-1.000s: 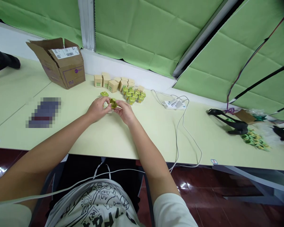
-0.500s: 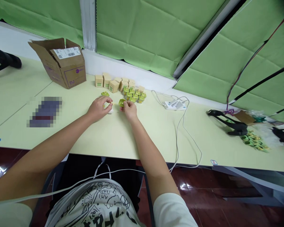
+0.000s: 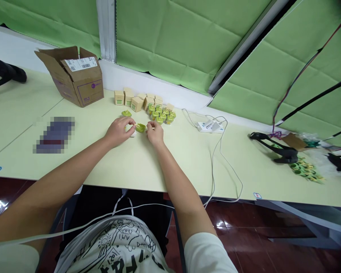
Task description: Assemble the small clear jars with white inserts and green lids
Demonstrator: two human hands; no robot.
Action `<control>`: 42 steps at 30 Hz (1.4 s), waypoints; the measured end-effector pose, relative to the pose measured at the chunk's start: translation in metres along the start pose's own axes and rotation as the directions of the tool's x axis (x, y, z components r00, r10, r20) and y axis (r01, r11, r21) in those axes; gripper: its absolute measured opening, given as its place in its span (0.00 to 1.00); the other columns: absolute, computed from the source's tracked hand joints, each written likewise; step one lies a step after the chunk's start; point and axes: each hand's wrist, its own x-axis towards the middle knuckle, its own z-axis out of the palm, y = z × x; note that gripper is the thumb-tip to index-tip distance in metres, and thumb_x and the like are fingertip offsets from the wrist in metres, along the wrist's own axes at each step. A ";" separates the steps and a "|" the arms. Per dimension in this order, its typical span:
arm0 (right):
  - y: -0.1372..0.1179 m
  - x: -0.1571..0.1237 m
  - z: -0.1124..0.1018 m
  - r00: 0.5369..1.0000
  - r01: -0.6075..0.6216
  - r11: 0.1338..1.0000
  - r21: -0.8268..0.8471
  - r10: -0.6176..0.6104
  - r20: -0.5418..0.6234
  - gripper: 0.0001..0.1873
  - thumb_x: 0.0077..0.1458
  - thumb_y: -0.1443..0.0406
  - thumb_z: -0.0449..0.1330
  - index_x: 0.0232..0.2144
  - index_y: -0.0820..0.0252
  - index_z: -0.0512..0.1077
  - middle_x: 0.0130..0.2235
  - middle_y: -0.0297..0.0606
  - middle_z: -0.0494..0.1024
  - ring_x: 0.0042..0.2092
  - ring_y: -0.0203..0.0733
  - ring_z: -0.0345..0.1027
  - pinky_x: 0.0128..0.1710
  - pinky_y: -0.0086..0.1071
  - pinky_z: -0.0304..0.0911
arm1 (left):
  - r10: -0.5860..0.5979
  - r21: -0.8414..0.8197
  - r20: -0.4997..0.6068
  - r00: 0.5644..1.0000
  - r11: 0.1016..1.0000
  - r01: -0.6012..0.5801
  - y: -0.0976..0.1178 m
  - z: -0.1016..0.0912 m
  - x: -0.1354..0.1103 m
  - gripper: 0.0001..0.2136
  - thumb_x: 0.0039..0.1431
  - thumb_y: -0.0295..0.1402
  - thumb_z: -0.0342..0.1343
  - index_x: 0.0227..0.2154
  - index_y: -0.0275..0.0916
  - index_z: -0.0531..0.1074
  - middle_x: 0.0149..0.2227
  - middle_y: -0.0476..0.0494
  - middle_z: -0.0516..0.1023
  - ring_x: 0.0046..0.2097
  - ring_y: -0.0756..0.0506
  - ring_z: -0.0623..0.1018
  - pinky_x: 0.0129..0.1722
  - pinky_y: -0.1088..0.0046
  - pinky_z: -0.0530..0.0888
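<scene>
Between my two hands is a small green cap-like piece [image 3: 140,127], with a thin pale cord at its left end. My left hand [image 3: 118,132] is closed, thumb and forefinger pinching that cord. Just right of the green piece, my right hand [image 3: 155,134] is closed in a pinch; what its fingertips hold is too small to make out. A white object [image 3: 133,134], partly covered by my left fingers, shows under them. Beyond my left hand lies another green cap [image 3: 126,113]. Several green-topped small jars [image 3: 160,114] with loops stand grouped beyond my right hand.
Several small tan boxes [image 3: 136,103] stand along the wall, right of an opened cardboard box [image 3: 82,85]. A blurred-out dark rectangle [image 3: 55,135] lies at left. On the right are a power strip [image 3: 210,126] with trailing white cables, a black stand [image 3: 275,148] and a heap of green pieces [image 3: 305,169].
The green piece has turned and shifted left, out of my right fingers' grip over it. My right hand now pinches beside its right edge. My left hand stays in place.
</scene>
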 end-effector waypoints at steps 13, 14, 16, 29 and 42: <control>-0.038 -0.029 0.013 0.970 0.018 0.942 0.336 -0.098 0.224 0.17 0.55 0.50 0.71 0.36 0.55 0.80 0.36 0.34 0.83 0.34 0.36 0.74 0.29 0.27 0.66 | 0.023 0.008 -0.007 1.000 1.000 -0.023 -0.004 0.002 0.000 0.13 0.72 0.41 0.49 0.44 0.41 0.75 0.45 0.38 0.83 0.48 0.38 0.81 0.53 0.57 0.76; -0.039 -0.029 0.013 0.971 0.005 0.939 0.344 -0.086 0.223 0.17 0.54 0.49 0.71 0.36 0.55 0.80 0.36 0.34 0.83 0.34 0.36 0.74 0.28 0.27 0.65 | 0.025 0.008 -0.005 1.000 1.000 -0.025 -0.004 0.002 0.000 0.13 0.72 0.41 0.49 0.44 0.41 0.75 0.45 0.39 0.83 0.48 0.39 0.81 0.53 0.58 0.76; -0.039 -0.028 0.013 0.974 -0.021 0.935 0.354 -0.062 0.220 0.18 0.53 0.49 0.72 0.35 0.55 0.79 0.35 0.33 0.83 0.33 0.36 0.74 0.28 0.27 0.65 | 0.030 0.004 -0.002 1.000 1.000 -0.030 -0.004 0.001 0.000 0.13 0.72 0.42 0.49 0.44 0.41 0.75 0.45 0.39 0.83 0.48 0.39 0.81 0.53 0.58 0.76; -0.036 -0.021 0.008 0.987 -0.069 0.914 0.399 0.005 0.160 0.16 0.51 0.52 0.74 0.34 0.55 0.79 0.32 0.33 0.83 0.30 0.34 0.69 0.28 0.27 0.64 | -0.006 -0.004 0.024 1.000 1.000 0.006 -0.001 0.002 -0.002 0.13 0.68 0.38 0.55 0.51 0.42 0.75 0.50 0.40 0.82 0.50 0.39 0.81 0.55 0.57 0.77; -0.024 -0.013 -0.014 0.958 0.191 0.949 -0.250 -0.125 0.258 0.06 0.55 0.67 0.66 0.28 0.55 0.84 0.29 0.32 0.82 0.35 0.41 0.73 0.47 0.36 0.68 | 0.003 0.069 -0.001 1.000 0.998 -0.003 -0.007 -0.002 0.000 0.11 0.66 0.36 0.55 0.48 0.42 0.77 0.51 0.41 0.82 0.56 0.37 0.78 0.60 0.52 0.75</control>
